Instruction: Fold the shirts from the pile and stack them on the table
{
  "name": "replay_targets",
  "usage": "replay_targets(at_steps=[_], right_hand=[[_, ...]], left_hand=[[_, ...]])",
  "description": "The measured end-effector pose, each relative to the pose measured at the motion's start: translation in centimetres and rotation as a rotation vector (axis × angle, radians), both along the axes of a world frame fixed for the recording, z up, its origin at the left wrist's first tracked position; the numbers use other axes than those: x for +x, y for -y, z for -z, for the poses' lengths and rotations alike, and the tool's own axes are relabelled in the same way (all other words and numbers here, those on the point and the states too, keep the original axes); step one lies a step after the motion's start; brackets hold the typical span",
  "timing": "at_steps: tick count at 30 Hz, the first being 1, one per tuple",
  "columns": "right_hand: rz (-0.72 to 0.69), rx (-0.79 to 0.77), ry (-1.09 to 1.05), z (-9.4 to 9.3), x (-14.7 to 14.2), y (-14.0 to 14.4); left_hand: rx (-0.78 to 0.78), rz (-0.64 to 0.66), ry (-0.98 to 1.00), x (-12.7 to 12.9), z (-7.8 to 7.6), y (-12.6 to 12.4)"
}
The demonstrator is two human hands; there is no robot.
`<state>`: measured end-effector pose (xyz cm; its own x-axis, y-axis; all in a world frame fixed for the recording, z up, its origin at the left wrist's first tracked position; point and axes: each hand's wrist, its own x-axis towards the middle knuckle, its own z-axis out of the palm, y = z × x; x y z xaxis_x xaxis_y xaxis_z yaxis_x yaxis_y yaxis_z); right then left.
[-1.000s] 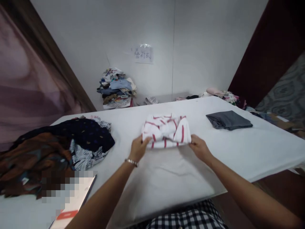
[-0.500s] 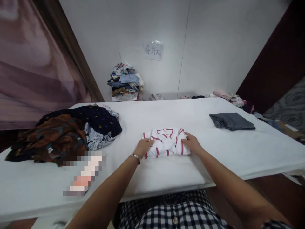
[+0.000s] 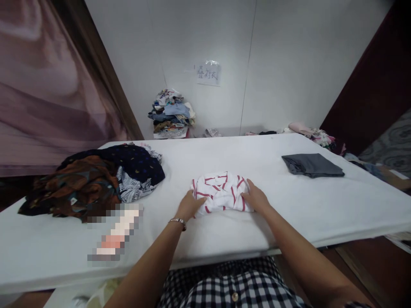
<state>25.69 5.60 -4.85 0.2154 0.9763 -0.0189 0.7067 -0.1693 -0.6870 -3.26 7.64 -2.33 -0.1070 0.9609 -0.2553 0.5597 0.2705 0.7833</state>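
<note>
A folded white garment with red stripes point(image 3: 220, 191) lies near the front middle of the white table point(image 3: 289, 205). My left hand point(image 3: 189, 206) rests against its near left corner, fingers tucked at the edge. My right hand point(image 3: 255, 198) presses on its near right side. Both hands touch the cloth from either side; whether they grip it or only press on it is unclear.
A heap of dark blue, brown and patterned clothes point(image 3: 93, 179) lies at the table's left. A folded grey garment point(image 3: 311, 164) sits at the right. A blurred flat object point(image 3: 117, 233) lies near the front left. Stacked clothes point(image 3: 171, 113) stand on the floor by the wall.
The striped garment went from held at its near edge to pressed down in a smaller, folded bundle closer to me. The camera view shifted back and to the left.
</note>
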Motion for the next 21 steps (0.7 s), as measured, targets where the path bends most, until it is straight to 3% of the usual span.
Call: replay_targets(at_steps=[3, 7, 11, 13, 16, 17, 19, 21], right_hand=[[0.044, 0.045, -0.222, 0.4, 0.5, -1.0], [0.108, 0.178, -0.349, 0.2, 2.6, -1.2], [0.154, 0.280, -0.362, -0.4, 2.7, 3.1], [0.130, 0.197, -0.583, -0.3, 1.2, 6.4], [0.017, -0.271, -1.174, 0.0, -2.2, 9.9], [-0.019, -0.357, -1.343, 0.1, -3.3, 10.1], [-0.033, -0.363, -1.579, 0.2, -5.3, 9.3], [0.012, -0.257, -1.691, 0.1, -6.6, 7.3]], left_hand=[[-0.133, -0.046, 0.332, 1.2, 0.0, -0.3], [-0.152, -0.027, 0.528, 2.3, 0.0, 0.3], [-0.224, -0.022, 0.784, 2.8, -0.1, 1.8], [-0.275, -0.036, 0.931, 2.9, -0.2, 2.5], [-0.247, -0.047, 0.990, 3.4, -0.9, 3.4], [-0.219, -0.037, 0.988, 3.6, -1.2, 3.7], [-0.166, -0.013, 0.961, 4.1, -1.7, 4.2], [-0.121, 0.014, 0.895, 4.4, -2.0, 4.8]])
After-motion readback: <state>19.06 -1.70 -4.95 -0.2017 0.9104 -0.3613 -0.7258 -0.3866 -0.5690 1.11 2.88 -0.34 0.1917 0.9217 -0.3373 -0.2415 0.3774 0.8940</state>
